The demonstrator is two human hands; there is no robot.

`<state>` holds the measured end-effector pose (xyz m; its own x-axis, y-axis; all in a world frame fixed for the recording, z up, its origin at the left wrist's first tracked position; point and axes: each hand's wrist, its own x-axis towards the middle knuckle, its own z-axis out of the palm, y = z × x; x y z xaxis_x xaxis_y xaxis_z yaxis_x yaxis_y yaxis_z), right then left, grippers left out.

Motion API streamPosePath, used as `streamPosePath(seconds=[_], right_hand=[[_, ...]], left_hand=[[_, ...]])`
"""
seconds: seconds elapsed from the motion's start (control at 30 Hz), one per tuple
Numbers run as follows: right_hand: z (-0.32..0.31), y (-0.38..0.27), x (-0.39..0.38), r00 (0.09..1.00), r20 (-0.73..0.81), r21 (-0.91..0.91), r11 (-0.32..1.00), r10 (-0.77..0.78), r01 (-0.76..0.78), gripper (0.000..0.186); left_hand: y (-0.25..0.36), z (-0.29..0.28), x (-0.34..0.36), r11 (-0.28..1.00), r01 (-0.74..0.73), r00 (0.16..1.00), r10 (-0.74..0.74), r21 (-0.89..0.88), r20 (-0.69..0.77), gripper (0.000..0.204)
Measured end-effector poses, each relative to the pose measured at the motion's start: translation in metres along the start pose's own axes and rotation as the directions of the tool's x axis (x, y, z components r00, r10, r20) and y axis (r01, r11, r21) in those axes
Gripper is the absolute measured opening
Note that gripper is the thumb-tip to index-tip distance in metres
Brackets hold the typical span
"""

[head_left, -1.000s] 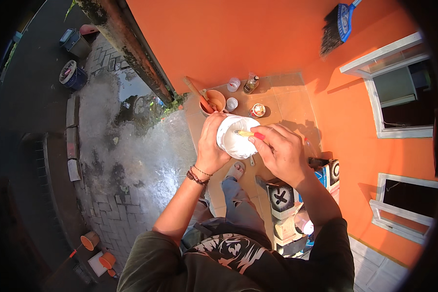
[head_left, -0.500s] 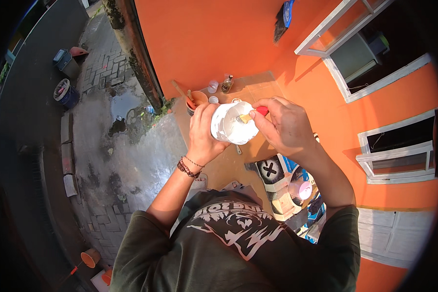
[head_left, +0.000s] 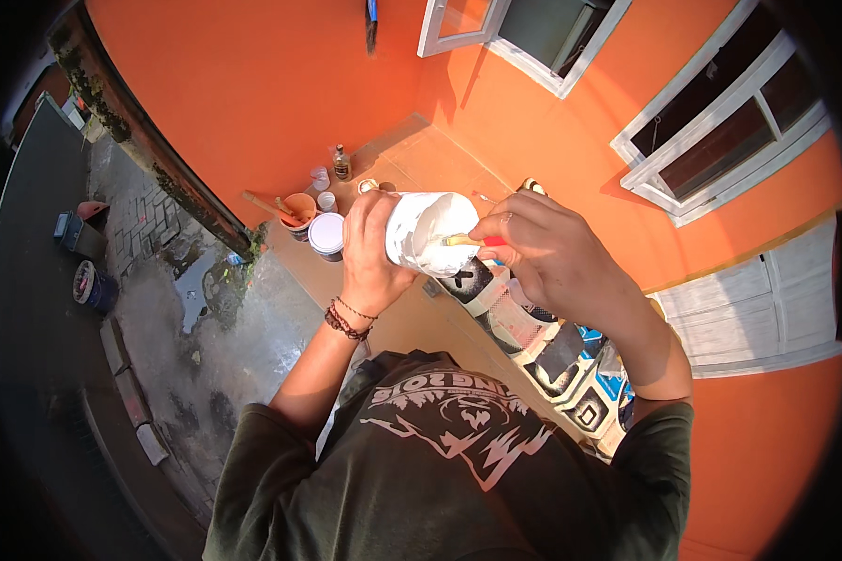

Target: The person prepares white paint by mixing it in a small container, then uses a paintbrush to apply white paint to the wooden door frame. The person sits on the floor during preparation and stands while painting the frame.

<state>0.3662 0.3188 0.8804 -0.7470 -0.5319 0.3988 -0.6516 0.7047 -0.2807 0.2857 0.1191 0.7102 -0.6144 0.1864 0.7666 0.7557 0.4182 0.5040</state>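
My left hand [head_left: 372,241] grips a white paint tub [head_left: 408,227] from its left side, the fingers wrapped over its wall. The tub tips so that its open mouth faces right, showing white paint inside. In my right hand [head_left: 544,241] is a paintbrush [head_left: 462,240] with a red handle, pinched between thumb and fingers. Its yellowish end points left into the tub; the bristle tips are hard to make out against the white. Both hands are raised in front of my chest, above the tiled floor.
Beyond my left hand stand a lidded tub [head_left: 326,234], an orange-smeared bucket [head_left: 299,209] with handles sticking out, and a glass bottle [head_left: 341,165]. A patterned sheet [head_left: 505,313] lies at right, below the orange wall [head_left: 552,131]. White window shutters [head_left: 720,150] jut out from the wall.
The view has swung to the right, so more of the shuttered wall shows. The brush has dipped a little and lies more level in the tub's mouth. Both grips stay the same.
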Motion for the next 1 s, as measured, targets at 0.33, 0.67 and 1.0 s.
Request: streamPosePath(seconds=[0.33,0.67,1.0], right_hand=[[-0.083,-0.023,-0.157,0.974,0.105,-0.060,0.979,0.201,-0.196,0.029],[-0.085,-0.027,-0.231,0.894,-0.143,-0.055,0.899,0.424,-0.435,0.035],[-0.022,-0.084,-0.271,0.196,-0.473,0.453,0.427,0.859,-0.783,0.017]], left_hand=[[0.125,0.088,-0.038,0.978,-0.027,0.961,0.083,-0.208,0.265,0.077],[0.152,0.144,-0.052,0.929,-0.064,0.876,0.227,-0.365,0.425,0.084],[0.162,0.175,-0.066,0.810,0.035,0.715,0.389,-0.586,0.581,0.084]])
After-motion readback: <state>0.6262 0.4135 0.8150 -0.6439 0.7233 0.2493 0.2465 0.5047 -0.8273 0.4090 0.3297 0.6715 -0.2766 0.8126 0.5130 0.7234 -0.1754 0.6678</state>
